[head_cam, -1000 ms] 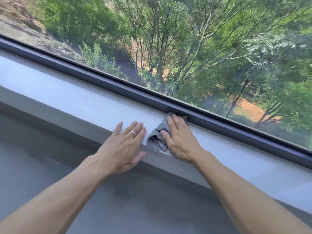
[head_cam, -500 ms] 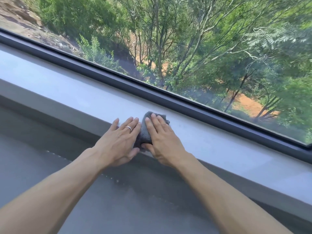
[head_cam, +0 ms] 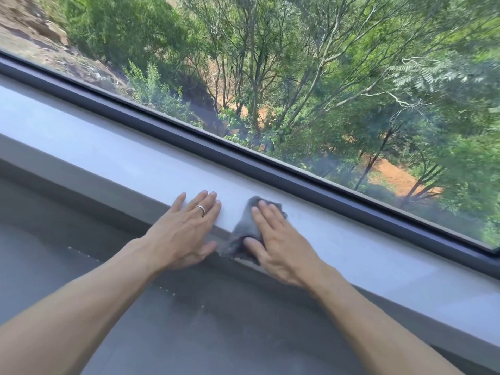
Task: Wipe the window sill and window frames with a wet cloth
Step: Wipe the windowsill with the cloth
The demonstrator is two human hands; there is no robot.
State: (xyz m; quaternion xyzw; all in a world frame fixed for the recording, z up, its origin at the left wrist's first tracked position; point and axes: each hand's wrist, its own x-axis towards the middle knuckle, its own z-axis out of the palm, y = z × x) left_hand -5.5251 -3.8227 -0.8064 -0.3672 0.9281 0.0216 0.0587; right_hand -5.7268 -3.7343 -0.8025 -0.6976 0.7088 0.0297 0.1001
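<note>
A pale window sill (head_cam: 113,155) runs diagonally from upper left to lower right. Behind it lies the dark window frame (head_cam: 311,182) under the glass. My right hand (head_cam: 281,239) lies flat on a crumpled grey cloth (head_cam: 240,234), pressing it onto the sill's front edge with straight fingers. Part of the cloth hangs over that edge and most of the rest is hidden under the hand. My left hand (head_cam: 186,228), with a ring on one finger, rests flat on the sill just left of the cloth, fingers straight.
Below the sill a grey wall face (head_cam: 135,307) drops toward me. The glass (head_cam: 297,77) shows trees and a bare slope outside. The sill continues far to the left and right of my hands.
My right hand drew the cloth from the dark frame back to the sill's front edge, first leftward against my left hand, then slightly right. My left hand stayed flat on the sill.
</note>
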